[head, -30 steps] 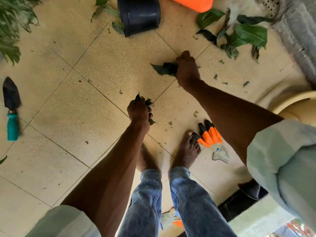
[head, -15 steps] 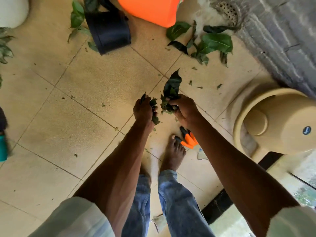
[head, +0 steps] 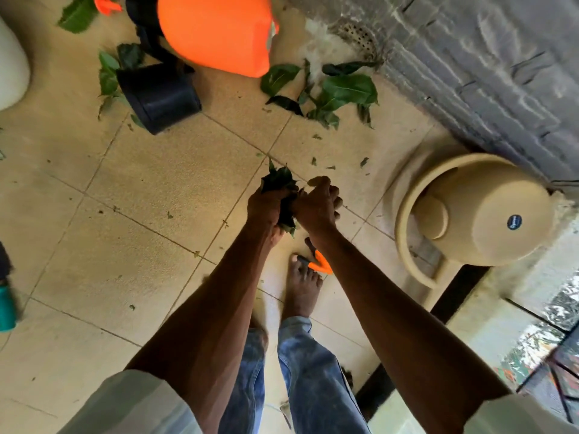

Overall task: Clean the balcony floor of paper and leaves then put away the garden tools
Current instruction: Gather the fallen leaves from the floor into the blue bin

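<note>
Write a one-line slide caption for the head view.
Left hand grips a bunch of leaves, right hand beside it; more loose leaves lie near the orange container.

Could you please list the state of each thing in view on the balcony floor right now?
left hand: gripping a bunch of leaves
right hand: curled against the same bunch
loose leaves: still lying on the floor by the wall
black pot: tipped on its side
beige pot: lying on its side
orange container: on the floor, contents hidden
orange glove: lying by the foot
teal-handled trowel: lying on the floor, mostly cut off
</note>
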The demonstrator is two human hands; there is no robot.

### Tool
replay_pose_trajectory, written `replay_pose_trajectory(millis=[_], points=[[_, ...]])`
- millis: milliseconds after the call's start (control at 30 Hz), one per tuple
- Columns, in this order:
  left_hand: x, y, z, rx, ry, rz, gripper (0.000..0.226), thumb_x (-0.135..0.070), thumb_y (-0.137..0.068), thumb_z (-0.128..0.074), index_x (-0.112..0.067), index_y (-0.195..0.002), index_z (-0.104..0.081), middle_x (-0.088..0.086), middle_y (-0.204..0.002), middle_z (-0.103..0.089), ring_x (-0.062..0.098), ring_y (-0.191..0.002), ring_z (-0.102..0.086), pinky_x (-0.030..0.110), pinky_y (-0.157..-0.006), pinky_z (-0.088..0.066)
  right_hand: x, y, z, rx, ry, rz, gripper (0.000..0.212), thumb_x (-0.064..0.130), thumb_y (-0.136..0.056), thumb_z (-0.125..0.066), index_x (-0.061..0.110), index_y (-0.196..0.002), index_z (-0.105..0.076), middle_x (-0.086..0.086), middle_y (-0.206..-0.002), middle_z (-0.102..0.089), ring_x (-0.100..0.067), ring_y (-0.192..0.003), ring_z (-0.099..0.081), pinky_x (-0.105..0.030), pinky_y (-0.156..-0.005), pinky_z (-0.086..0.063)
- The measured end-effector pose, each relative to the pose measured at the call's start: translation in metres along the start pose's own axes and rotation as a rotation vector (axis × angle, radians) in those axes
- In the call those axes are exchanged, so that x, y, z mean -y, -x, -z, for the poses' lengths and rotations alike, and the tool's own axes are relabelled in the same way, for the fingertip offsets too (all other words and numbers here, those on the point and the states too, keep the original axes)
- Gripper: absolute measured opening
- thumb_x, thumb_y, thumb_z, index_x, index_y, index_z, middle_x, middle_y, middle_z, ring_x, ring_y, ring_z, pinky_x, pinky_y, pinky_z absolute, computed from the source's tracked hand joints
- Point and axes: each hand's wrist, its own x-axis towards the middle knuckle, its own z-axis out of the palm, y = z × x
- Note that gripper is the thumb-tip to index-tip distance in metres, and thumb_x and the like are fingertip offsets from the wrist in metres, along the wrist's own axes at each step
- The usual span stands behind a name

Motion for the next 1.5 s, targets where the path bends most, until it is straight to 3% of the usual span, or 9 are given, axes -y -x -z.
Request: replay_pose_trajectory(millis=[133,200,300,500,900,1033,1167,1267,1500], points=[[-0.009,0.0,-0.012,-0.079,0.058,-0.034,0.025,0.011,-0.087,-0.052,-0.006,-0.104,-0.059,0.009,-0.076,-0.065,0.02,-0.06,-0.064,0.028,-0.054,-0.054,-0.004,-0.03,0.053,0.324,-0.45,-0.006,0.053,0.011,-0.069,-0.081,0.009,-0.117,-0.059,-0.011,-0.115,-0.056,-0.018,-0.102,-0.055,-0.026,-0.078,-0.044],[-0.016,-0.004,-0.023,-0.052,0.079,-0.032,0.022,0.014,-0.087,-0.046,-0.002,-0.102,-0.053,0.011,-0.071,-0.058,0.019,-0.051,-0.059,0.024,-0.047,-0.05,-0.02,-0.05,0.071,0.09,-0.534,0.034,0.035,0.008,-0.071,-0.072,0.002,-0.105,-0.067,-0.014,-0.094,-0.066,-0.016,-0.081,-0.065,-0.025,-0.069,-0.05],[-0.023,-0.012,-0.044,0.012,0.032,-0.014,0.022,0.014,-0.09,-0.042,-0.005,-0.085,-0.053,0.008,-0.06,-0.059,0.016,-0.046,-0.056,0.022,-0.046,-0.048,-0.05,-0.089,0.076,-0.195,-0.043,0.072,0.024,0.006,-0.081,-0.064,0.007,-0.104,-0.072,-0.011,-0.107,-0.072,-0.024,-0.101,-0.066,-0.03,-0.087,-0.051],[-0.015,-0.055,-0.065,0.025,-0.079,0.089,0.017,0.013,-0.087,-0.048,-0.002,-0.085,-0.055,0.013,-0.07,-0.055,0.02,-0.056,-0.054,0.024,-0.048,-0.046,-0.077,-0.142,0.054,-0.209,0.348,0.284,0.063,-0.009,-0.087,-0.046,0.008,-0.146,-0.033,-0.011,-0.14,-0.034,-0.023,-0.114,-0.041,-0.032,-0.094,-0.048],[-0.051,-0.062,-0.065,0.039,-0.128,0.096,0.017,0.012,-0.089,-0.046,-0.003,-0.087,-0.055,0.014,-0.072,-0.056,0.02,-0.056,-0.055,0.025,-0.047,-0.047,-0.039,-0.147,0.051,-0.195,0.316,0.323,0.031,-0.005,-0.086,-0.048,0.006,-0.11,-0.064,-0.01,-0.118,-0.051,-0.026,-0.108,-0.051,-0.038,-0.094,-0.049],[-0.064,-0.067,-0.075,0.036,-0.136,0.054,0.017,0.012,-0.089,-0.046,-0.003,-0.086,-0.053,0.015,-0.071,-0.054,0.022,-0.053,-0.054,0.024,-0.045,-0.046,0.02,-0.168,0.073,-0.215,0.499,0.536,0.024,0.003,-0.082,-0.058,0.015,-0.1,-0.067,-0.011,-0.141,-0.037,-0.029,-0.129,-0.034,-0.043,-0.104,-0.038],[-0.07,-0.085,-0.079,0.021,-0.119,0.019,0.017,0.013,-0.089,-0.046,-0.002,-0.084,-0.052,0.016,-0.071,-0.055,0.023,-0.053,-0.053,0.024,-0.044,-0.046,0.075,-0.219,0.091,-0.121,0.632,0.629,0.048,0.012,-0.093,-0.052,0.01,-0.141,-0.045,-0.011,-0.159,-0.018,-0.033,-0.147,-0.012,-0.05,-0.118,-0.02],[-0.065,-0.096,-0.079,0.019,-0.109,0.013,0.015,0.011,-0.089,-0.047,-0.002,-0.086,-0.053,0.016,-0.071,-0.057,0.023,-0.055,-0.054,0.025,-0.045,-0.047,0.082,-0.24,0.096,-0.042,0.842,0.657,0.053,0.014,-0.098,-0.047,0.006,-0.148,-0.033,-0.008,-0.162,-0.009,-0.033,-0.148,-0.004,-0.046,-0.12,-0.013],[-0.043,-0.088,-0.078,-0.005,-0.101,0.056,0.015,0.011,-0.087,-0.051,-0.003,-0.085,-0.054,0.015,-0.071,-0.056,0.021,-0.05,-0.054,0.025,-0.044,-0.047,0.019,-0.218,0.091,-0.231,0.738,0.829,0.037,-0.009,-0.088,-0.043,0.001,-0.117,-0.063,-0.021,-0.112,-0.063,-0.036,-0.103,-0.058,-0.045,-0.08,-0.055]])
